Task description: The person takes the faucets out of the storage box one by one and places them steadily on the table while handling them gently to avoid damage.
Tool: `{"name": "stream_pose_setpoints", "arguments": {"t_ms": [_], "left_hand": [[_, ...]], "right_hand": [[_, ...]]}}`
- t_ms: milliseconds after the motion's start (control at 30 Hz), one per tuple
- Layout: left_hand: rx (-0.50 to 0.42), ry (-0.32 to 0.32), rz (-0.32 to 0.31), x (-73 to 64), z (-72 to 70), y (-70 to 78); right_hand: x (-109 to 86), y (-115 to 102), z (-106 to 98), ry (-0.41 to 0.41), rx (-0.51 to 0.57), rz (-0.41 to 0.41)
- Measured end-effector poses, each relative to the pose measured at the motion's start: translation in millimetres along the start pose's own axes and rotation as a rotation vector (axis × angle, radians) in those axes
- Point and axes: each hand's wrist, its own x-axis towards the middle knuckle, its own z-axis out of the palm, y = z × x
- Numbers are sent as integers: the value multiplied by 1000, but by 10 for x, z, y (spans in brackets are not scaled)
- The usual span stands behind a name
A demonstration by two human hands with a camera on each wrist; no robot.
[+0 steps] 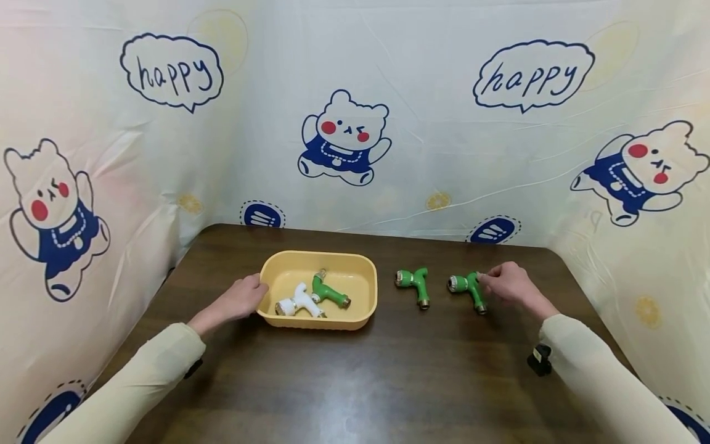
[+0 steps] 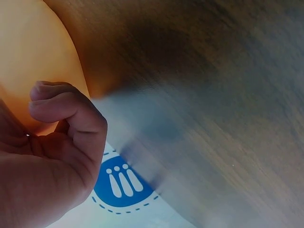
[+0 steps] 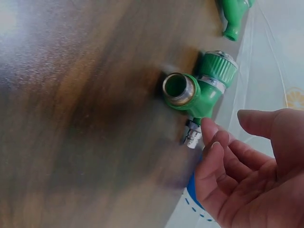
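Observation:
My left hand [image 1: 247,296] grips the left rim of a yellow plastic basin [image 1: 366,290]; its fingers curl against the basin's wall [image 2: 42,42] in the left wrist view. Inside lie a white faucet [image 1: 301,300] and a green faucet [image 1: 331,294]. My right hand [image 1: 507,282] is at the rightmost green faucet [image 1: 470,288]. Seen from the right wrist, the fingertips sit right by that faucet's [image 3: 209,99] silver-tipped end, with the thumb held apart from the fingers. The faucet lies on the table, its ribbed knob pointing left in the head view.
Another green faucet [image 1: 420,287] lies between the basin and the rightmost faucet. The dark wooden table [image 1: 344,382] meets a printed cloth curtain [image 1: 432,154] at the back and on both sides.

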Motion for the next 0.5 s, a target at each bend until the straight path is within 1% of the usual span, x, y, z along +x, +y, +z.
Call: {"name": "stream_pose_setpoints", "arguments": {"t_ms": [67,200,500], "left_hand": [[-1,-5,-10,1,-5,-2],[1,-11,-5,4,-14,-11],[2,-14,9,-11,-32,21]], "right_hand": [[16,-10,-12,-10,-3,4],[24,-51,-41,-26,-17,1],[-3,-170,-130,-16,-43,-35]]}}
